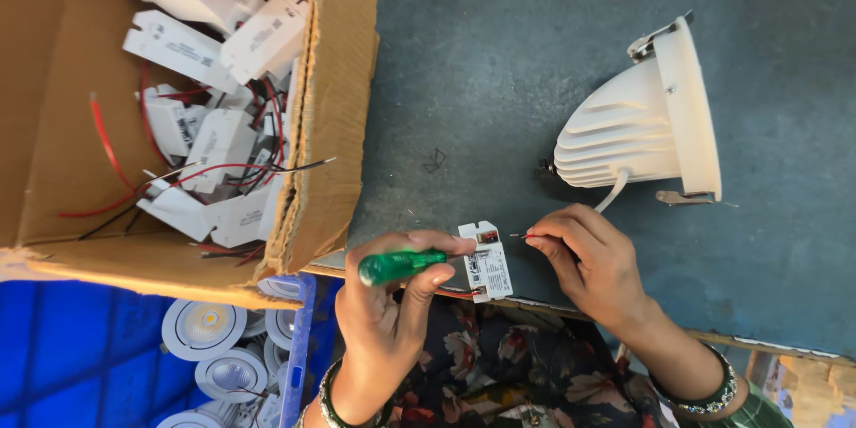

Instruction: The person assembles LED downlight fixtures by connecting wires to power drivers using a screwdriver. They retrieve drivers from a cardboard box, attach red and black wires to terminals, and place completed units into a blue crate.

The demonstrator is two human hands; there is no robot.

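A green-handled screwdriver (401, 265) and a small white driver module (487, 261) are gripped together in the left hand (390, 312), above the table's near edge. A thin wire end (518, 236), apparently red-tipped, is pinched in the right hand (590, 269) just beside the module. Farther off, a white downlight (644, 125) is lain on the grey table (481, 53); a cardboard box (334, 98) of modules is seen leftward.

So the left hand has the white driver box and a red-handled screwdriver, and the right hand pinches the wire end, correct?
Not quite: the head view shows the screwdriver handle is green, not red. The left hand does hold it with the white driver box, and the right hand pinches the wire end.
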